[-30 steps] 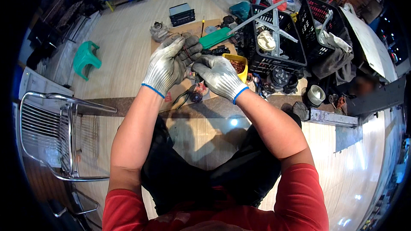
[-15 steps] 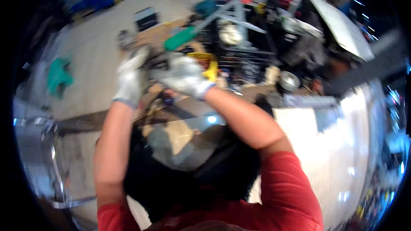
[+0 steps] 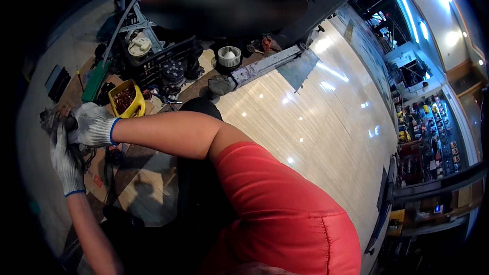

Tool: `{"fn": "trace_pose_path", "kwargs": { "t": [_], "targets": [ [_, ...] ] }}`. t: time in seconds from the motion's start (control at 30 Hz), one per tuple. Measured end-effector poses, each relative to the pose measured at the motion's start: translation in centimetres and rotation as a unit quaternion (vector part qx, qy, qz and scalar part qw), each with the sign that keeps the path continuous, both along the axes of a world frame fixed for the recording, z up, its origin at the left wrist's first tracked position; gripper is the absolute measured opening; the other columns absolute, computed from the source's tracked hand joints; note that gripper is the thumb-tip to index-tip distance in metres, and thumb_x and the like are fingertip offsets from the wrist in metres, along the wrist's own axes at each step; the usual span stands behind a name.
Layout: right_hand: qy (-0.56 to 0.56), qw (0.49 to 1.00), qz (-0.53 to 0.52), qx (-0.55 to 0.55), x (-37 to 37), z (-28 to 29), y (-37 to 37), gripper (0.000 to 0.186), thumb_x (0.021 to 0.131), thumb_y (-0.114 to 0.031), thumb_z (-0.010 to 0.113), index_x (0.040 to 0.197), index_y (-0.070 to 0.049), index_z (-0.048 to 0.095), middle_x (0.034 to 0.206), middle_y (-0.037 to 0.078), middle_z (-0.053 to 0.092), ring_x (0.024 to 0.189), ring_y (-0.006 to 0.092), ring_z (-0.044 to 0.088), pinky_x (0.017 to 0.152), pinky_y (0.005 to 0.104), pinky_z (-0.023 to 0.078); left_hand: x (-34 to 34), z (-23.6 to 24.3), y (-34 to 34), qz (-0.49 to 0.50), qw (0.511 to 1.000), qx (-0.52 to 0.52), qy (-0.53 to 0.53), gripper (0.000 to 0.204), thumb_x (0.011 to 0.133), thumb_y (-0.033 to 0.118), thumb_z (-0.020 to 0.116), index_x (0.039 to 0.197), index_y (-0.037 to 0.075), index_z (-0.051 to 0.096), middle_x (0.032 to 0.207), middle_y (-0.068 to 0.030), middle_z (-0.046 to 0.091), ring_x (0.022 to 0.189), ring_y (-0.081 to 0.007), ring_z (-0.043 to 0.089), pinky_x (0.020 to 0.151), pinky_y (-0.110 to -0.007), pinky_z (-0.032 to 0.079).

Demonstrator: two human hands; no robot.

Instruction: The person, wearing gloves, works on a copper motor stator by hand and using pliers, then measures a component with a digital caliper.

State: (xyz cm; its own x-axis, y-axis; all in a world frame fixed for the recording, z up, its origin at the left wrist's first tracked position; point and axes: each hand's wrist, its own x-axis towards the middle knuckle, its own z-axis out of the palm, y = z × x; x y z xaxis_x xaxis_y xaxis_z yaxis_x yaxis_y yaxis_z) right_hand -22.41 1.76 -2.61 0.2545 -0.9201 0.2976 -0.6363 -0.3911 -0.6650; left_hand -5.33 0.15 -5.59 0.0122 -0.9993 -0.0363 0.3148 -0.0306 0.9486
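Observation:
Both my hands wear white knit gloves and meet at the far left of the picture. The fingers of my left hand [image 3: 66, 165] and my right hand [image 3: 95, 125] are closed around a dark part [image 3: 68, 121]; the gloves cover much of it, so its kind cannot be told. Just beyond the fingertips sits a grey metal piece [image 3: 48, 118]; whether it is joined to the part is unclear. Near my right hand stands a yellow container [image 3: 136, 108] of small reddish-brown pieces. A long green object [image 3: 94, 82] lies beyond that hand.
Behind the yellow container, a black crate [image 3: 162, 66] carries a white plastic part [image 3: 139, 45]. A white blower wheel [image 3: 229, 57] stands to its right, near a long grey metal beam [image 3: 267, 65]. Cardboard [image 3: 97, 181] lies below my hands. Stocked shelves [image 3: 430, 137] line the far right.
The view has swung to the right, so my hands and the things around them now appear farther left. Both hands remain together on the dark part. The shiny floor and shelves show more.

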Motion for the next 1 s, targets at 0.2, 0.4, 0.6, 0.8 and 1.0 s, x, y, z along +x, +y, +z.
{"fn": "trace_pose_path", "kwargs": {
  "t": [0.2, 0.4, 0.6, 0.8, 1.0],
  "targets": [
    [-0.028, 1.000, -0.011, 0.009, 0.0, 0.7, 0.7, 0.035, 0.084, -0.043, 0.062, 0.075, -0.010, 0.071, 0.072, 0.017, 0.067, 0.070, 0.0336, 0.067, 0.064, 0.0431, 0.052, 0.8, -0.6, -0.6, 0.005, 0.999, 0.035, 0.034, 0.040, 0.102, 0.019, 0.056, 0.134, -0.003, 0.053, 0.132, -0.0155, 0.058, 0.120, -0.0235, 0.059, 0.102, -0.034, 0.048],
    [-0.047, 0.997, 0.007, 0.053, -0.3, 1.4, 0.6, 0.036, 0.079, -0.043, 0.069, 0.086, -0.008, 0.073, 0.082, 0.020, 0.069, 0.078, 0.0355, 0.068, 0.070, 0.0422, 0.054, 0.3, 0.4, -0.1, 0.013, 0.999, 0.028, 0.037, 0.038, 0.100, 0.016, 0.058, 0.133, -0.003, 0.054, 0.130, -0.0164, 0.060, 0.117, -0.0243, 0.061, 0.100, -0.035, 0.050],
    [-0.055, 0.996, 0.063, 0.042, -0.9, -0.1, -0.6, 0.039, 0.077, -0.045, 0.070, 0.088, -0.007, 0.074, 0.084, 0.021, 0.069, 0.080, 0.0365, 0.068, 0.071, 0.0421, 0.054, 0.0, 0.1, -0.2, -0.001, 0.998, 0.026, 0.064, 0.042, 0.098, 0.017, 0.063, 0.133, -0.004, 0.052, 0.128, -0.0174, 0.060, 0.113, -0.0252, 0.062, 0.098, -0.036, 0.052],
    [-0.071, 0.993, 0.057, 0.073, -0.4, 1.0, -0.2, 0.036, 0.076, -0.041, 0.073, 0.089, -0.007, 0.073, 0.085, 0.019, 0.070, 0.080, 0.0355, 0.068, 0.071, 0.0386, 0.053, 0.6, -0.2, -0.1, -0.020, 0.995, 0.015, 0.096, 0.037, 0.098, 0.014, 0.062, 0.129, -0.003, 0.053, 0.122, -0.0174, 0.063, 0.108, -0.0248, 0.065, 0.093, -0.036, 0.055],
    [-0.093, 0.988, 0.042, 0.120, -0.9, 2.9, 1.0, 0.036, 0.075, -0.041, 0.076, 0.090, -0.008, 0.074, 0.086, 0.017, 0.072, 0.079, 0.0327, 0.069, 0.072, 0.0380, 0.053, -0.1, 2.0, 1.5, -0.018, 0.998, 0.017, 0.059, 0.034, 0.099, 0.014, 0.061, 0.128, -0.003, 0.056, 0.119, -0.0158, 0.066, 0.107, -0.0233, 0.066, 0.093, -0.032, 0.055]
  ]
}}
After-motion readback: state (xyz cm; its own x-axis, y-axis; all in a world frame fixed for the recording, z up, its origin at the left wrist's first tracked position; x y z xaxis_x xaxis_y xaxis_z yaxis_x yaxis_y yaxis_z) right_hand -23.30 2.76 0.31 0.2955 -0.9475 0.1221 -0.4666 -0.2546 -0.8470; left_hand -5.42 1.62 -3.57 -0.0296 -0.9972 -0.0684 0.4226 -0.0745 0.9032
